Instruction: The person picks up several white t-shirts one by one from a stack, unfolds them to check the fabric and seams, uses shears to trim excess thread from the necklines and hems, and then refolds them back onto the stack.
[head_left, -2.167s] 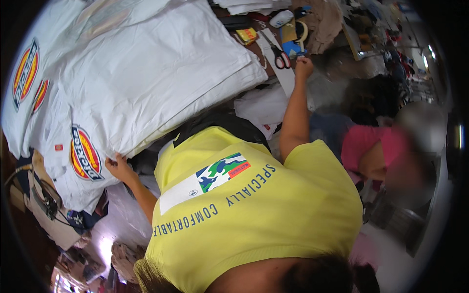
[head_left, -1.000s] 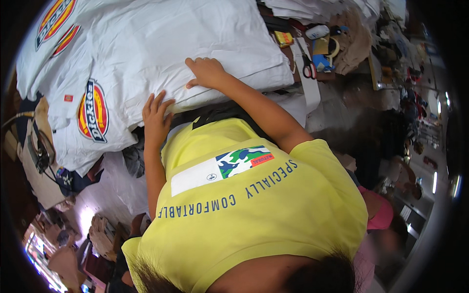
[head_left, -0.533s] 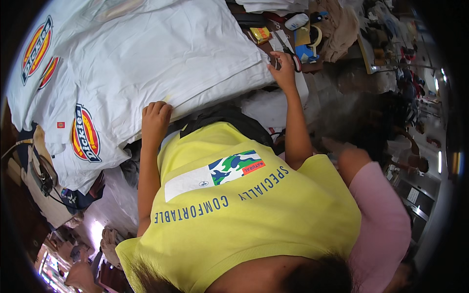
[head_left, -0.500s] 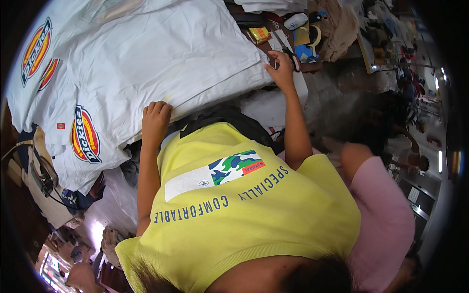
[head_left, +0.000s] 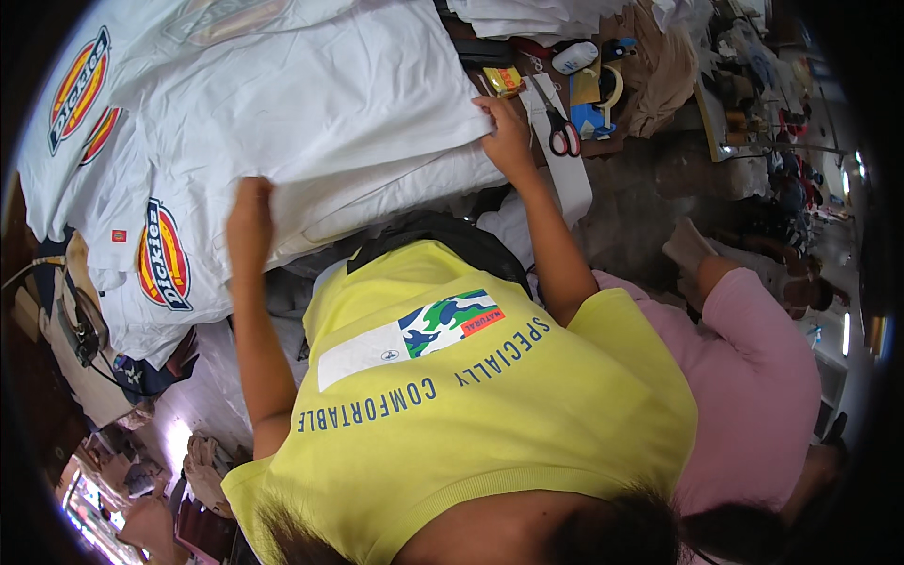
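A white T-shirt lies spread on a thick pile of white T-shirts in front of me. My right hand pinches the shirt's near right corner between thumb and fingers. At the near edge, my left hand is closed on the cloth; it is a little blurred and its fingertips are hidden. Between the two hands the edge is lifted off the layers below. Shirts with a red, yellow and blue printed emblem hang at the left of the pile.
Right of the pile are scissors with black and red handles, a tape roll, a yellow packet and a white bottle. An iron stands at the left. A person in pink is close on my right.
Both hands have moved away from my body, drawing the top shirt's near edge up and over the pile. The scissors have come into fuller view. The person in pink has shifted.
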{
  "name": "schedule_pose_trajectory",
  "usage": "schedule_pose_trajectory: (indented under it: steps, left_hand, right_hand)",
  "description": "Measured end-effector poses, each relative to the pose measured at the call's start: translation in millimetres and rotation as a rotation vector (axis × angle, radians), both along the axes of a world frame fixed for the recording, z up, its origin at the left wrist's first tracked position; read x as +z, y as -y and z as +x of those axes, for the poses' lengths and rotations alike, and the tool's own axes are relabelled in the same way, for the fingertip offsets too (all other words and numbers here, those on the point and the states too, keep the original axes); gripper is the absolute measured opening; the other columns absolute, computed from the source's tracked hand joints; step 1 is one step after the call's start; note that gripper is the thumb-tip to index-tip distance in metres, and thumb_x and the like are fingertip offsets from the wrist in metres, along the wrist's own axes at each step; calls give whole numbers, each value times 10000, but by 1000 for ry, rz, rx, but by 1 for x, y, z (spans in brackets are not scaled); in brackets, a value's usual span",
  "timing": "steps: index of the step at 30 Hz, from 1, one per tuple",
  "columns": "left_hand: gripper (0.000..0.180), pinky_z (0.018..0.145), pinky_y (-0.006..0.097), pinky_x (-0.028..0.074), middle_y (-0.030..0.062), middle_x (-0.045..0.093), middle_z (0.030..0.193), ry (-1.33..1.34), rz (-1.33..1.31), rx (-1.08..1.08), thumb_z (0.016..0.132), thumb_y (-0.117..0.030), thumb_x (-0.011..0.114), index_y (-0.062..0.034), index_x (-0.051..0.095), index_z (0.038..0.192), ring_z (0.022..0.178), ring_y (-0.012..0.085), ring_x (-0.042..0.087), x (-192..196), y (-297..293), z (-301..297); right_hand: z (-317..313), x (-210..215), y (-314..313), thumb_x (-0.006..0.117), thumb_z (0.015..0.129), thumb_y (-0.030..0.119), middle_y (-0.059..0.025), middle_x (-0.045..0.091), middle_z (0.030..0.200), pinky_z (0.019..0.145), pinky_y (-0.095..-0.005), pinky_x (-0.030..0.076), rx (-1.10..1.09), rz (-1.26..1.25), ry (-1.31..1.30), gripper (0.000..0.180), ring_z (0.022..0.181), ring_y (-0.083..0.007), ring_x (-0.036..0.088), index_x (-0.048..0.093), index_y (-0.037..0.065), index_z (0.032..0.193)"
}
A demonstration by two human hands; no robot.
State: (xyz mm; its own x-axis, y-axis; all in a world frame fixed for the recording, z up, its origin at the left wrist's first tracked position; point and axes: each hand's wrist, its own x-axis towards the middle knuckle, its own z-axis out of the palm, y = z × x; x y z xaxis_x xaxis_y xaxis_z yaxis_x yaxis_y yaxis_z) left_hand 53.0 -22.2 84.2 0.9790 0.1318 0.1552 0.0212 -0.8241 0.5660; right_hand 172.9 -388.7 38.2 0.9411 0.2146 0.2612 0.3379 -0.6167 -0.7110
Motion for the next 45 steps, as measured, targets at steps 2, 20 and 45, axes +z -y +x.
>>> schedule_pose_trajectory:
  steps: [2,20,45]
  left_hand:
    - [138,604,363,450,121,589,856,258,182,147,827,-28,471,-70,529,945,735,312,578,5,-60,13]
    - [386,875,289,464,165,544,1082,-266,-1713,424,849,-100,556,81,408,1156,1029,231,547,-57,38,8]
    - [281,721,257,495,55,609,928,61,-1662,401,768,34,583,12,518,1040,820,126,588,-40,40,32]
  right_hand:
    - [-7,30,-9,654,709,60,-83,584,937,711,-291,450,177,66,-222,341,824,-200,563,553,82,1034]
    - [2,6,112,668,664,131,-148,636,929,757,-359,469,-536,-497,-353,490,893,-283,609,532,64,1130]
    - [-15,50,-128,820,509,317,-58,526,717,594,-308,436,467,-261,-431,700,622,-205,549,524,101,1106]
